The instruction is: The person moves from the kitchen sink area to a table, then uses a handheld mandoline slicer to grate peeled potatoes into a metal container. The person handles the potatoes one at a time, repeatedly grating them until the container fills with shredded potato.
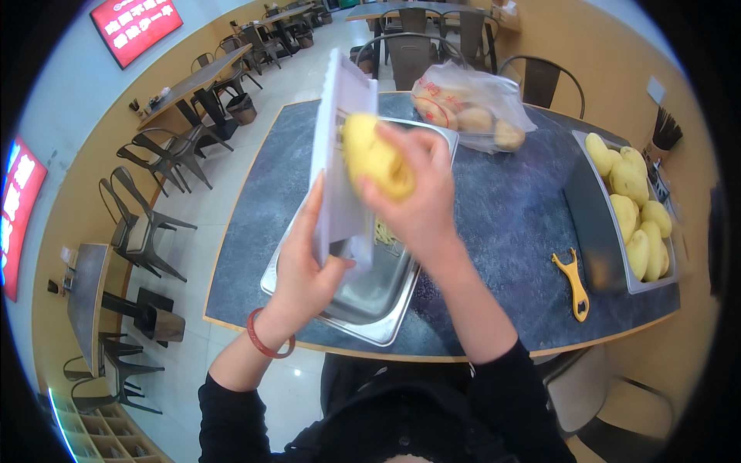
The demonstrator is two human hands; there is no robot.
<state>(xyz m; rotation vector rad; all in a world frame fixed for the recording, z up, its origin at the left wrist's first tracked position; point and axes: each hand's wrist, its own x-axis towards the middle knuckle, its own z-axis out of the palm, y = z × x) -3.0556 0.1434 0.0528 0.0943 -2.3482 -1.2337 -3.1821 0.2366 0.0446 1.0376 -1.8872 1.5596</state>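
Observation:
My left hand (310, 254) grips the lower end of a white plastic grater (341, 202), which stands tilted on edge above a shallow steel pan (376, 312). In my right hand (417, 191) is a peeled yellow potato (370, 153), pressed against the grater's face or very close to it; motion blurs that contact. Thin potato shreds (385, 233) lie in the pan below. The grater hides much of the pan's inside.
A steel container of peeled potatoes (628, 179) stands at the table's right end. Near it lies a yellow peeler (573, 283). A plastic bag of unpeeled potatoes (474, 110) sits at the far edge. Chopsticks (666, 130) stand behind the container. A metal chair (411, 58) stands beyond the table.

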